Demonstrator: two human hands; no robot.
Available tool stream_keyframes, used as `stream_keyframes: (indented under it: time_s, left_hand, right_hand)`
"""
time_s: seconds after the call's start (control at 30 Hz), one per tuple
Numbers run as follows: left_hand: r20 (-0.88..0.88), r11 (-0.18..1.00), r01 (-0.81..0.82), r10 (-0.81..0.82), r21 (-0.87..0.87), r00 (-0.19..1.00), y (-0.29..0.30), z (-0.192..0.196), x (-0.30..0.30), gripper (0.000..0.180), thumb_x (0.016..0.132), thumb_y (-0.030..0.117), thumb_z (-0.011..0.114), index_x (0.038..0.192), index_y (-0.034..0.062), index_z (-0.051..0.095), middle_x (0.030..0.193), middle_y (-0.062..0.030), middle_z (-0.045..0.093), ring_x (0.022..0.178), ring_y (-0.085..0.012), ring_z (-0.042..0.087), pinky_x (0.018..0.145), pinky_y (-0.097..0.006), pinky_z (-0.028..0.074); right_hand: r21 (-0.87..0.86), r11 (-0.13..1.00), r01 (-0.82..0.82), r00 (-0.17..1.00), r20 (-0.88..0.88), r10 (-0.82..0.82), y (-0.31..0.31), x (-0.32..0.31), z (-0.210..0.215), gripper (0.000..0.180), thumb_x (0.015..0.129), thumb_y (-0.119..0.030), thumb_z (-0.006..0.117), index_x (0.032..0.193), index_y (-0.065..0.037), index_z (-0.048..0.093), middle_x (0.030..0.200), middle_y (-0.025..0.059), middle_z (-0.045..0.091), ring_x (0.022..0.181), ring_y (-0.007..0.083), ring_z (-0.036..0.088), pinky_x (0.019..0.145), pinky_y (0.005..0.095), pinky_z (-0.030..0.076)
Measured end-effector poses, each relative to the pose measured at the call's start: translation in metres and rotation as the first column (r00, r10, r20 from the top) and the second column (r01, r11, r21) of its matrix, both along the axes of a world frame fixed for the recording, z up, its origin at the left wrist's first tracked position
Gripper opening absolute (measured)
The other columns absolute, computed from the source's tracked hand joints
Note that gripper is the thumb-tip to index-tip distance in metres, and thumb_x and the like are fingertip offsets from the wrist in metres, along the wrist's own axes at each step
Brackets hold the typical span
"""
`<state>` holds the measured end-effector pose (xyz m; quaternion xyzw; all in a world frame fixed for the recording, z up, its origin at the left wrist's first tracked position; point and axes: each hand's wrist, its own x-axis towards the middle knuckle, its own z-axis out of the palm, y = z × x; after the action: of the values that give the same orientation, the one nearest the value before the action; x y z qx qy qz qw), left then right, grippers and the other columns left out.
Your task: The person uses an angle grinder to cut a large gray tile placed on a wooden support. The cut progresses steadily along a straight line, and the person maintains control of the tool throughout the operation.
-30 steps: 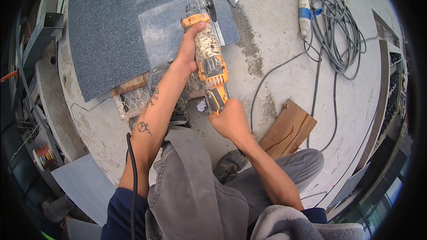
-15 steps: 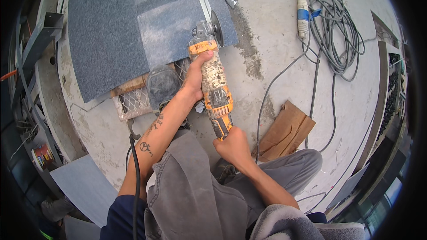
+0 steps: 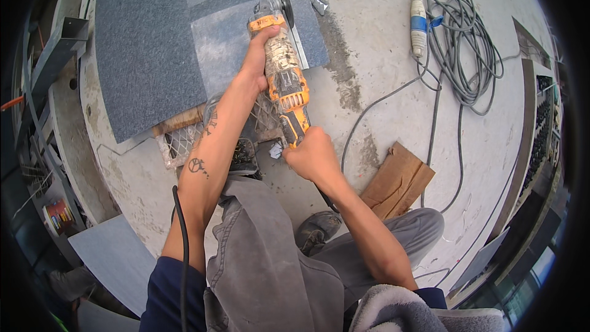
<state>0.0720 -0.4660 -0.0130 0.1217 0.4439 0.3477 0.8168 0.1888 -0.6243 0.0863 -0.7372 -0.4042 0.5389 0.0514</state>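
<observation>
An orange, dust-caked angle grinder (image 3: pixel 283 55) is held in both my hands. My left hand (image 3: pixel 253 61) is closed round its body just behind the head, thumb on top. Lower down, my right hand (image 3: pixel 313 154) grips the rear handle. The grinder's thin dark disc (image 3: pixel 286 5) stands on edge at the right of the head, over a pale metal strip (image 3: pixel 297 48). That strip runs lengthwise along the right part of a dark grey speckled stone slab (image 3: pixel 144 49). Whether the disc touches the slab cannot be told.
Under the slab's near edge are wood and a mesh-patterned support (image 3: pixel 178 147). Coiled grey cable (image 3: pixel 467 43) with a blue-and-white connector (image 3: pixel 418 27) lies at the right. Brown cardboard (image 3: pixel 398 181) rests near my knee. A black cord (image 3: pixel 183 252) hangs by my left arm.
Both my hands have pushed the grinder away from me and slightly left, further over the slab. The metal strip's near end has come into sight, and more of my shoe shows.
</observation>
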Motion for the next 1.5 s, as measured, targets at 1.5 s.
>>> stream_keyframes:
  time_s: [1.5]
  left_hand:
    - [0.0,0.996,-0.005,0.005,-0.088,1.0,-0.082,0.022,0.011,0.053,0.083,0.043,0.062,0.117,0.004,0.049,0.082,-0.015,0.063,0.068,-0.0244,0.068,0.058,-0.038,0.06]
  right_hand:
    - [-0.022,0.999,0.037,0.998,0.045,-0.036,-0.078,0.004,0.013,0.025,0.067,-0.012,0.067,0.069,0.011,0.057,0.062,0.0273,0.06,0.06,0.0377,0.066,0.057,0.044,0.049]
